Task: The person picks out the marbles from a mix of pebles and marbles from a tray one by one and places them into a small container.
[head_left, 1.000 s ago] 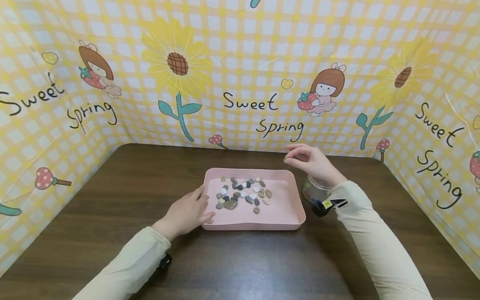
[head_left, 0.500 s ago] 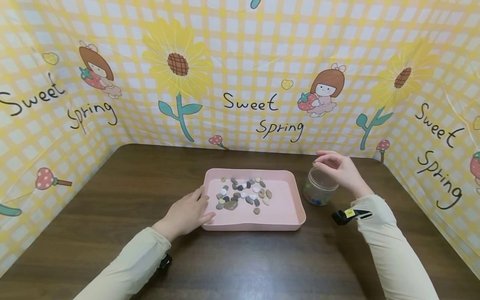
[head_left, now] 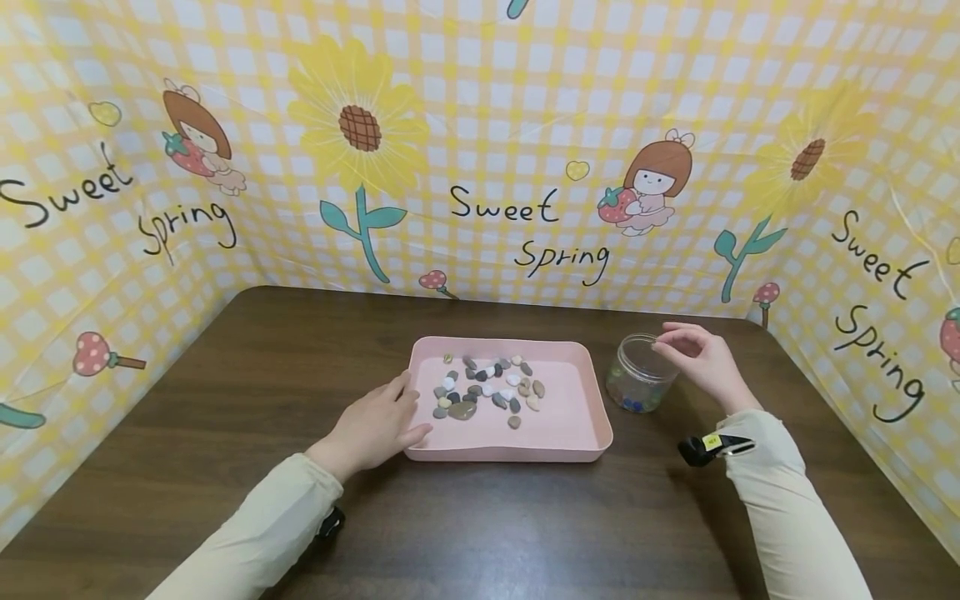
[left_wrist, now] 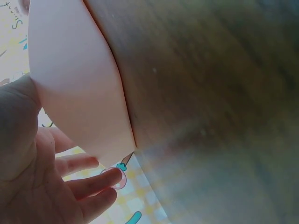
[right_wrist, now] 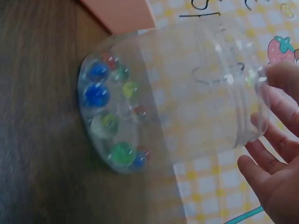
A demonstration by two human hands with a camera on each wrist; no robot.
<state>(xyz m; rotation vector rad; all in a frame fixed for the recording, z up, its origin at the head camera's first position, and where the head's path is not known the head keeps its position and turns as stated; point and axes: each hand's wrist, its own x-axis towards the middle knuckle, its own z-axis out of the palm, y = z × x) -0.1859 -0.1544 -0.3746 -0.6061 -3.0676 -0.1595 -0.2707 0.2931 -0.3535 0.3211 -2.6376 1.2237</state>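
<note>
In the head view my left hand (head_left: 371,425) rests at the left end of a pink tray (head_left: 562,433), its fingers loosely extended along the wall. Pebbles (head_left: 462,410) in grey, white and tan lie scattered in the tray, with a small yellow-green marble (head_left: 447,358) near its back left corner. My right hand (head_left: 701,362) is at the mouth of a clear jar (head_left: 641,375), thumb and finger brought together. A yellowish-green marble (right_wrist: 250,79) shows at those fingertips through the jar's rim in the right wrist view. Blue, green and reddish marbles (right_wrist: 97,94) lie on the jar's bottom.
The dark wooden table (head_left: 480,525) carries the tray in the middle, with the jar just right of it. A yellow checked cloth (head_left: 495,125) with printed flowers and lettering hangs along the back and both sides.
My right hand has moved right and down, from above the tray's back right side to the jar's mouth, carrying a small marble. My left hand and the tray stay put.
</note>
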